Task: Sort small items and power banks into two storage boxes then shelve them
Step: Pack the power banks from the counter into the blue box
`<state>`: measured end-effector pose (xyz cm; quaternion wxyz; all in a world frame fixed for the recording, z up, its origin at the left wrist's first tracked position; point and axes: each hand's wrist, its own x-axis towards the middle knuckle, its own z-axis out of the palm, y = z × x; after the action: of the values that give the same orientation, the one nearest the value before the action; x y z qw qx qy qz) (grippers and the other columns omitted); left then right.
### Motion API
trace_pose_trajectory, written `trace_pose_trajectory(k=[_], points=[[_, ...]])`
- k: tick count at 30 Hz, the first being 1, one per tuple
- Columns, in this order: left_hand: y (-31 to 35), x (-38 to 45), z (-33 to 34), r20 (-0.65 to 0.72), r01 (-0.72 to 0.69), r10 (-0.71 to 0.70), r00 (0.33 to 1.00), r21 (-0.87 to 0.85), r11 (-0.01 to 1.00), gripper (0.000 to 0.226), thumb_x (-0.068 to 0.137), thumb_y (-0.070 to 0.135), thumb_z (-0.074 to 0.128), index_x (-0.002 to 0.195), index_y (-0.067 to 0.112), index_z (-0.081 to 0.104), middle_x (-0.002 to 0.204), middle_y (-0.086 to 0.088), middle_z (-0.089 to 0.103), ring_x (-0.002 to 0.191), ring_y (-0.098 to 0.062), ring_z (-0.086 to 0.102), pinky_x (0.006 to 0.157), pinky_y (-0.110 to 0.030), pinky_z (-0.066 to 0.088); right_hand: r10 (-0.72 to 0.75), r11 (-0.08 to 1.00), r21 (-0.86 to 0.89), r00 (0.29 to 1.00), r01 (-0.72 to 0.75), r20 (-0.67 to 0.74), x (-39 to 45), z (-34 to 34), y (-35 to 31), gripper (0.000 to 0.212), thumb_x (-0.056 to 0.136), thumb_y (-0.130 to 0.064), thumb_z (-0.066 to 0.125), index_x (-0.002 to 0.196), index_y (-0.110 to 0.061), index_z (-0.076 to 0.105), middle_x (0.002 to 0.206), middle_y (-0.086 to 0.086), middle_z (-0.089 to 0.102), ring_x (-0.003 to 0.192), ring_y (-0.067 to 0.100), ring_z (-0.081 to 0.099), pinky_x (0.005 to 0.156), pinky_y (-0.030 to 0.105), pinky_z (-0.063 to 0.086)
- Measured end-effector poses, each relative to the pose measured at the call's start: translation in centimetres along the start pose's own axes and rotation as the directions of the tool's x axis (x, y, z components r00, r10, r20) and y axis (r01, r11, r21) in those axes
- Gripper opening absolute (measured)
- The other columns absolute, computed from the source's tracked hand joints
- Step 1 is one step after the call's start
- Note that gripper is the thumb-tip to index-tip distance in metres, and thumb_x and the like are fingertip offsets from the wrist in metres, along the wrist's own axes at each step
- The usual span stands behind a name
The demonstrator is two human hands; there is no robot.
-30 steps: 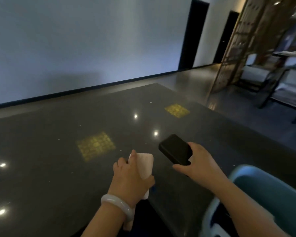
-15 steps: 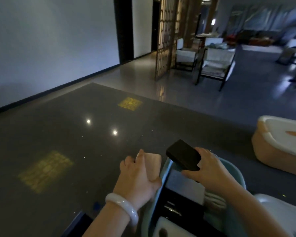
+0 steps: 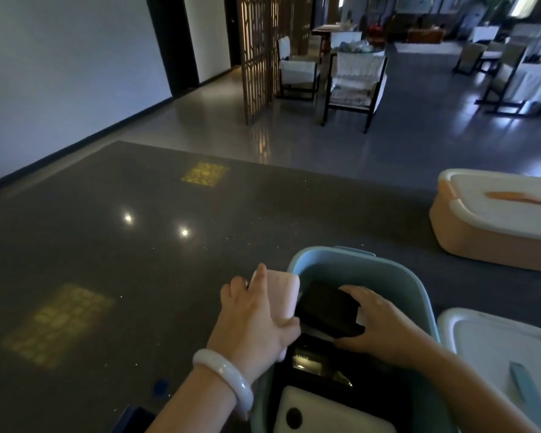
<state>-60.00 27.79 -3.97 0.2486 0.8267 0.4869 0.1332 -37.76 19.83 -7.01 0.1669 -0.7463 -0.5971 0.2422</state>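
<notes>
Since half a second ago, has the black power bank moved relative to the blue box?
Yes. The black power bank, held by the right hand, has gone from above the near rim of the blue box down inside it.

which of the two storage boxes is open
The blue box nearest the hands, with power banks inside. The orange box farther right has its white lid on.

white power bank [image 3: 331,410] cut off below, box contents dim

Blue storage box [image 3: 397,276], peach storage box [image 3: 487,245] w/ white lid, black power bank [image 3: 322,307], pink power bank [image 3: 283,295], dk speckled worktop [image 3: 107,245].
</notes>
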Motion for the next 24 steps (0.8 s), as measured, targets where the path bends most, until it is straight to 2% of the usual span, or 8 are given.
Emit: trace_pose_trajectory(k=[3,9,12,15,19,24], points=[[0.1,0.0,-0.2,0.022,-0.006,0.006,1.0,0.005,1.0,0.1,0.078,0.057,0.061,0.151,0.031,-0.001,0.128,0.003,0.023,0.113,-0.01,0.02,0.087,-0.023,0.028,-0.04,0.999,-0.012,0.999,0.04,-0.001,-1.0,0.6,-0.2,0.095,0.065,-0.053,0.078,0.144,-0.033,0.028,0.126,-0.022,0.038,0.117,-0.003,0.034,0.099,0.012,0.027],[0.4,-0.1,-0.6,0.045,-0.005,0.004,0.999,0.032,0.999,0.099,0.079,0.055,0.064,0.15,0.031,0.0,0.13,0.001,0.025,0.117,-0.014,0.026,0.087,-0.026,0.032,-0.12,0.993,0.024,0.99,0.118,0.076,-4.2,1.8,-1.8,0.089,0.058,-0.068,0.068,0.134,-0.046,0.027,0.118,-0.034,0.034,0.112,-0.014,0.033,0.088,0.005,0.031],[0.5,-0.4,-0.4,0.024,-0.027,0.026,0.999,0.056,0.998,0.098,0.078,0.055,0.063,0.15,0.029,0.001,0.129,0.0,0.026,0.117,-0.015,0.025,0.086,-0.025,0.03,-0.137,0.991,0.021,0.986,0.136,0.09,-5.2,2.7,-2.1,0.081,0.062,-0.063,0.07,0.13,-0.046,0.029,0.115,-0.034,0.034,0.111,-0.013,0.033,0.093,0.009,0.034],[0.4,-0.6,-0.1,0.006,-0.033,0.033,0.999,0.061,0.998,0.099,0.078,0.055,0.063,0.151,0.028,0.002,0.127,0.0,0.027,0.117,-0.015,0.024,0.086,-0.025,0.029,-0.15,0.989,0.019,0.984,0.149,0.091,-5.9,3.3,-2.1,0.079,0.062,-0.062,0.071,0.123,-0.056,0.021,0.114,-0.04,0.027,0.114,-0.015,0.027,0.097,0.011,0.033],[0.4,-0.6,0.1,-0.003,-0.035,0.035,0.999,0.063,0.997,0.099,0.078,0.055,0.062,0.151,0.027,0.003,0.127,-0.002,0.027,0.117,-0.017,0.023,0.086,-0.024,0.026,-0.182,0.983,-0.016,0.979,0.184,0.09,-7.1,4.5,-2.4,0.082,0.057,-0.063,0.07,0.127,-0.049,0.028,0.115,-0.031,0.025,0.115,-0.011,0.022,0.09,0.011,0.032],[0.6,-0.6,0.0,0.006,-0.02,0.02,1.0,0.072,0.997,0.098,0.078,0.053,0.063,0.151,0.026,0.005,0.128,-0.004,0.029,0.118,-0.021,0.026,0.085,-0.028,0.028,-0.172,0.985,0.002,0.967,0.175,0.188,-7.9,4.8,-2.9,0.085,0.057,-0.06,0.075,0.126,-0.049,0.027,0.113,-0.028,0.024,0.108,-0.011,0.021,0.086,0.012,0.032]])
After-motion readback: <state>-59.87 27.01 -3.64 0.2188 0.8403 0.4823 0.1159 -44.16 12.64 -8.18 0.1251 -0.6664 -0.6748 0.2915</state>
